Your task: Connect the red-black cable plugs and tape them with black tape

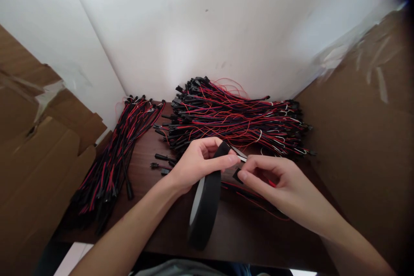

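A large roll of black tape (205, 207) stands on edge on the dark brown table (246, 237). My left hand (197, 161) grips the top of the roll, thumb pressing on the loose tape end. My right hand (281, 183) pinches that tape end (238, 155) and holds a small black connector (237, 175) with red and black wires (258, 200) that trail under the hand onto the table.
A big pile of red and black wire leads (236, 118) lies behind my hands by the white wall. A longer bundle of leads (113, 164) lies at the left. Cardboard sheets stand at the left (35, 155) and right (365, 129). Loose connectors (161, 159) lie near the left hand.
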`<state>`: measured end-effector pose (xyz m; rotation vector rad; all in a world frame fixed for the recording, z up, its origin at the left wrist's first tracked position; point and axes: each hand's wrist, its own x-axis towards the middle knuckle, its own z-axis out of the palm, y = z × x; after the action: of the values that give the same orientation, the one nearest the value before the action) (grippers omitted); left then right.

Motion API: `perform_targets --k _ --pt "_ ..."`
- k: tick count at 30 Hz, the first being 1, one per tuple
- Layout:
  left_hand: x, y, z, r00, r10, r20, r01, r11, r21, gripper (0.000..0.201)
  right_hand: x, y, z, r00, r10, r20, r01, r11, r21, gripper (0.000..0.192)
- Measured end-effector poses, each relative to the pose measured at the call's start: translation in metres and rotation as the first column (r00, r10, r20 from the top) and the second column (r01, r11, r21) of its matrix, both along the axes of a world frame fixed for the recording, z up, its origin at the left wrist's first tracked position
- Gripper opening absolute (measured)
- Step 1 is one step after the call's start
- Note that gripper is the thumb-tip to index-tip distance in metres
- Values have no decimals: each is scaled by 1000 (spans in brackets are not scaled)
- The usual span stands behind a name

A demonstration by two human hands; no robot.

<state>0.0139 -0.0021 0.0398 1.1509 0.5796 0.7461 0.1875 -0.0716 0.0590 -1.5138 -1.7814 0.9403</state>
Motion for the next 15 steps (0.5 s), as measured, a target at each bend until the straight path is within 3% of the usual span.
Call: perform_targets --k 15 --pt "-3 0 0 999 -31 -16 31 999 23 32 -9 0 5 999 45 29 -45 999 -1 27"
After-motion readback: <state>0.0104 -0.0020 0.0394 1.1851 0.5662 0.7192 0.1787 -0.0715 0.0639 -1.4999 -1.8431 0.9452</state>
